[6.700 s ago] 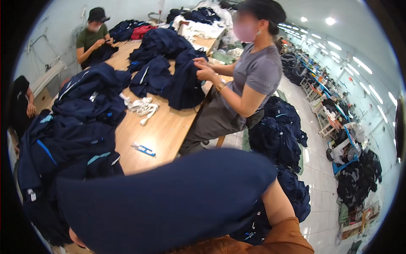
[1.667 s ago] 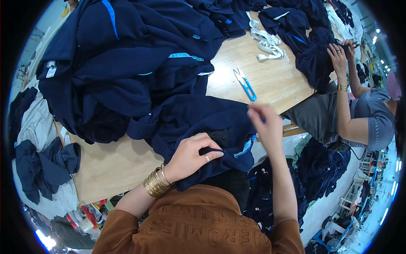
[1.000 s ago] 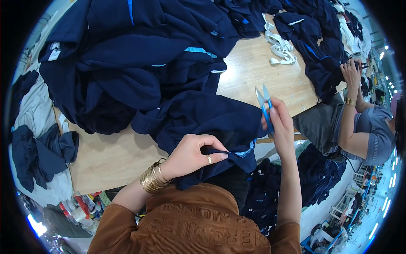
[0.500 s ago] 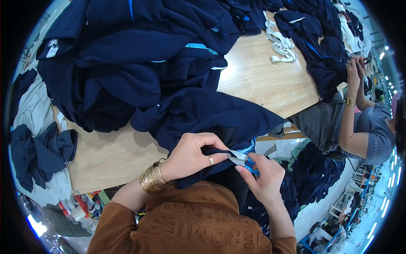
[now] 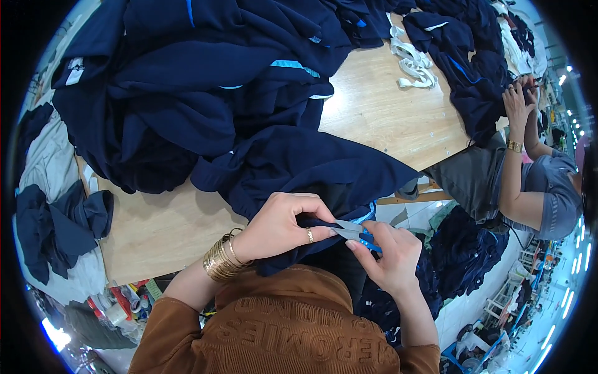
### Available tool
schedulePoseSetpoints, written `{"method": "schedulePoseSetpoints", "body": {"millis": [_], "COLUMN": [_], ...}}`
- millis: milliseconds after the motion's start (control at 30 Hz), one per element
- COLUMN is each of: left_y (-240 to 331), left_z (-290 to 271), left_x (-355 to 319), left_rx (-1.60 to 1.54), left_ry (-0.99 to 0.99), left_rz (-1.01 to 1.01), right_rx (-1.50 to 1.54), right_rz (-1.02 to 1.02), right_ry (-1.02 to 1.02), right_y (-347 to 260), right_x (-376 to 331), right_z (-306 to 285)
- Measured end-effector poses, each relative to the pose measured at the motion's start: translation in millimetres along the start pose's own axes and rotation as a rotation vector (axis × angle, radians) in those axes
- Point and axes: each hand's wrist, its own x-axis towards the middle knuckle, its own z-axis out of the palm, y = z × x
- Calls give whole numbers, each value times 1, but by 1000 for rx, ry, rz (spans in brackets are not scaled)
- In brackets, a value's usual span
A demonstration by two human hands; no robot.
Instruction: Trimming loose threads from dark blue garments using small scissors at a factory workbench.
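Note:
My left hand (image 5: 288, 225) pinches the edge of a navy blue garment (image 5: 299, 159) between thumb and fingers. That garment hangs over the near table edge in front of me, with a light blue strip showing on it beside my hands. In my right hand (image 5: 391, 254) are small blue-handled thread snips (image 5: 350, 231), gripped between thumb and fingers. Their pale blades point left, with the tips at the pinched cloth by my left fingertips. The blades lie close together. Whether a thread is between them is too small to tell.
A large heap of navy garments (image 5: 174, 93) covers the table's (image 5: 168, 234) far left. White tape (image 5: 414, 65) lies near the far right. At the right, a co-worker (image 5: 529, 181) handles another navy garment (image 5: 476, 93). Dark garments (image 5: 464, 255) are piled on the floor at right.
The snips' blades have come closer together at the cloth, where they stood apart before. My left hand has hardly moved. The co-worker's hands have shifted slightly left.

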Motion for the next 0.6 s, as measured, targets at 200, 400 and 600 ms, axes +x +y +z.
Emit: {"method": "schedulePoseSetpoints", "body": {"millis": [200,400,600], "left_y": [-3,-3,-2], "left_z": [-2,-3,-1], "left_x": [2,3,3], "left_rx": [-45,-45,-30], "left_ry": [-69,-84,-75], "left_rz": [-45,-50,-52], "right_rx": [7,-2,-13], "right_rz": [-54,-70,-60], "right_ry": [28,29,21], "right_y": [5,4,3], "right_x": [1,3,2], "right_z": [3,1,1]}}
